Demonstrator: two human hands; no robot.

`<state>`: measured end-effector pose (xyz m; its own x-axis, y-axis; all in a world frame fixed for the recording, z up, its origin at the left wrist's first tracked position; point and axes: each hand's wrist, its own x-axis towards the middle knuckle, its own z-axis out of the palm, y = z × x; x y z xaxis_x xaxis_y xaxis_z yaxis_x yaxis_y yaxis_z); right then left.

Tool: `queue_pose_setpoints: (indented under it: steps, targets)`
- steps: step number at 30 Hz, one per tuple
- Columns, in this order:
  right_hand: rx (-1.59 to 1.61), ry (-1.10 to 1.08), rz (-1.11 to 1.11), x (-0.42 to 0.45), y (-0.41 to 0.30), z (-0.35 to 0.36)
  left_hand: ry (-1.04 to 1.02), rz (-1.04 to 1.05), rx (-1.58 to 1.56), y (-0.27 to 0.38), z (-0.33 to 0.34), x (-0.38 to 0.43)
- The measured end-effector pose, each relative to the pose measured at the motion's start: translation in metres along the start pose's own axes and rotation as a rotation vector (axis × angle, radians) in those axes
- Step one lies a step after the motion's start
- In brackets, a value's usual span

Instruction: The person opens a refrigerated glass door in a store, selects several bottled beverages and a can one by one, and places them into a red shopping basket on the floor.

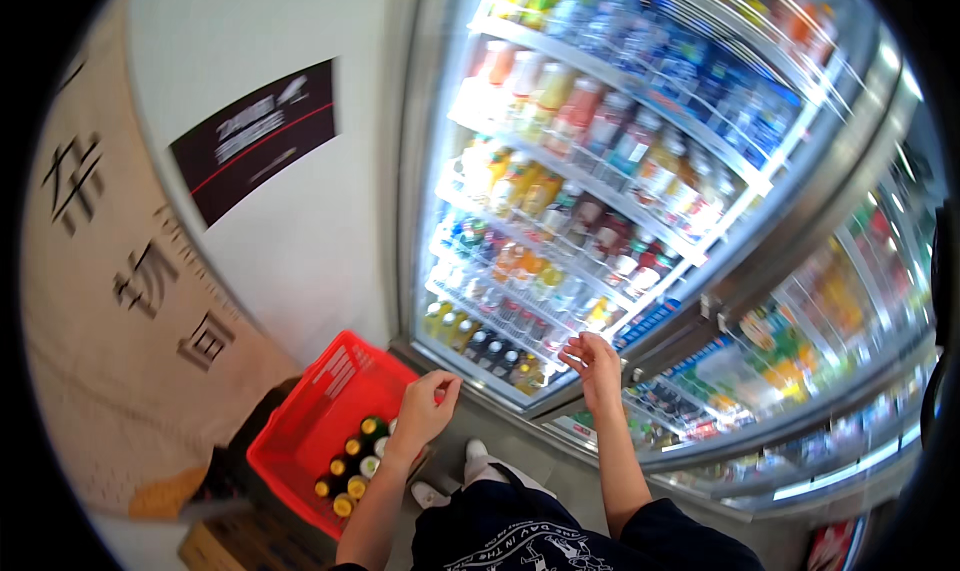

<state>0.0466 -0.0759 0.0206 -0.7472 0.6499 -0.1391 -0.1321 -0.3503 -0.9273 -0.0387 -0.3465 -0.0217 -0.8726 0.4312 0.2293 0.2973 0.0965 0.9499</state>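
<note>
My left hand (427, 409) hangs over the right part of a red plastic basket (277, 428), its fingers curled; whether something small is between them cannot be told. Inside the basket stand several bottles (354, 446) with yellow, green and white caps. My right hand (594, 368) is raised in front of the lower part of a glass-door drinks refrigerator (409, 271), fingers loosely bent and apart, with nothing seen in it. Lit shelves behind the glass hold rows of bottled drinks (551, 109), somewhat blurred.
Another glass-fronted cooler (810, 323) stretches off to the right. Cardboard boxes (225, 545) lie below the basket at lower left. A beige curtain (97, 331) with writing hangs at the left, beside a white wall (300, 271) bearing a dark sign (259, 139). My shoes (429, 494) are on the grey floor.
</note>
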Motion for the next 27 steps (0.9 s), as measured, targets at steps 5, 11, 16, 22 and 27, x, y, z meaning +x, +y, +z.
queue_pose_setpoints:
  steps: [5,11,16,22,27]
  targets:
    - [0.007,0.385,-0.361,-0.012,-0.051,-0.093,-0.221,0.094,-0.04,0.017,0.07,0.018]
    - [-0.807,0.767,-0.523,0.005,-0.092,-0.162,-0.456,0.287,-0.086,0.071,0.163,0.052]
    - [-0.77,0.419,-0.545,0.025,-0.1,-0.162,-0.465,0.466,-0.037,0.145,0.232,0.079]
    - [-0.501,0.338,-0.499,0.043,-0.086,-0.167,-0.274,0.611,0.131,0.195,0.298,0.089]
    - [-0.395,0.342,-0.471,0.041,-0.086,-0.154,-0.204,0.663,0.338,0.2,0.315,0.099]
